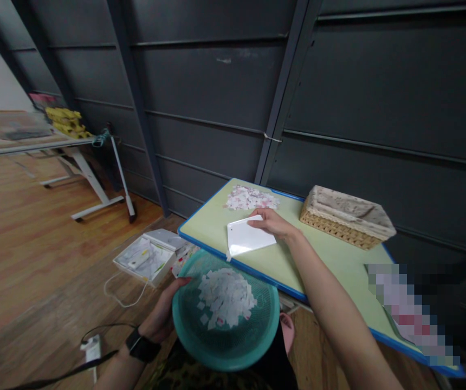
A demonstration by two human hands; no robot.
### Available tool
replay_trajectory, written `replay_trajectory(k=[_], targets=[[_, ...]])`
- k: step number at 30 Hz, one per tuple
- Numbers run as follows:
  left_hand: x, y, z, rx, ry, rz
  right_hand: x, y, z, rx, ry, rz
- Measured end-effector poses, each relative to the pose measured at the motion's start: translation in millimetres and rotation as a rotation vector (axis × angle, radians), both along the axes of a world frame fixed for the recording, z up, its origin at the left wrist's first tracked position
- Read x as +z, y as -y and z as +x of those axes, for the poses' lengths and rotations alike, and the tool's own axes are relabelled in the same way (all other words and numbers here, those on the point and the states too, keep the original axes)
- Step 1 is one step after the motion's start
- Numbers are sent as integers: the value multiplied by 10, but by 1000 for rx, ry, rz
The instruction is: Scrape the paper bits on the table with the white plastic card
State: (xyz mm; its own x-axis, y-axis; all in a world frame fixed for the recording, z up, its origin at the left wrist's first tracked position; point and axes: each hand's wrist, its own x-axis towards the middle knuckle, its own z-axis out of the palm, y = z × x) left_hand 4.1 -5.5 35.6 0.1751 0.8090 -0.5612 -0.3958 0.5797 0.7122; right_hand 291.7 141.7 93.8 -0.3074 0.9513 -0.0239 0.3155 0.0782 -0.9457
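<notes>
White plastic scraper point(250, 238) ahead, teal mesh basket point(233, 355) below

From my end of the feed, the widest thing is the pale green table point(206, 219), which spreads under my right hand point(274, 222) and ahead of my left hand point(163, 310). Next comes the mesh basket, between me and the table. My left hand is closed on its left side, thumb at the rim, other fingers mostly hidden. Its far rim sits close under the table's blue edge; I can't tell whether they touch. Well to the right of my right hand stands a cloth-lined wicker basket point(336, 227). Inside the mesh basket, right of my left hand, lies a loose heap of paper scraps point(227, 298). A thinner spread of paper bits point(251, 198) lies on the table just beyond my right hand.

Smallest is the scraper, pinched near its upper right by my right hand, thumb on its face. I judge its lie to matter most: it reaches leftward from that hand, long axis slanting across the table's near edge, lower left corner right by the blue edge, between spread and basket. My right hand is nearer the spread, my left nearer the heap.
</notes>
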Motion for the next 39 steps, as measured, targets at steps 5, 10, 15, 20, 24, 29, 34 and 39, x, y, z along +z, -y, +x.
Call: replay_trajectory(k=[5, 10, 15, 20, 24, 29, 34, 39], targets=[[5, -2, -9, 0, -7, 3, 21, 29, -54, 10, -126, -40], [-19, -7, -2, 14, -29, 14, -7, -118, 116, -384, -233, 158], [-22, -11, 0, 22, -16, 3, -93, -279, 317, -721, -154, 322], [-24, -10, -9, 20, 16, -5, -198, -320, 290, -652, -104, 324], [-25, -3, -12, 28, 10, -7, -210, -285, 227, -555, -51, 285], [-12, -1, -4, 19, 8, -10, -144, -153, 99, -318, -16, 138], [1, 9, 8, 17, 11, -17, -51, 4, -104, -81, -43, 20], [-5, 18, 3, -6, 27, -27, 37, 16, -8, -125, -196, -36]])
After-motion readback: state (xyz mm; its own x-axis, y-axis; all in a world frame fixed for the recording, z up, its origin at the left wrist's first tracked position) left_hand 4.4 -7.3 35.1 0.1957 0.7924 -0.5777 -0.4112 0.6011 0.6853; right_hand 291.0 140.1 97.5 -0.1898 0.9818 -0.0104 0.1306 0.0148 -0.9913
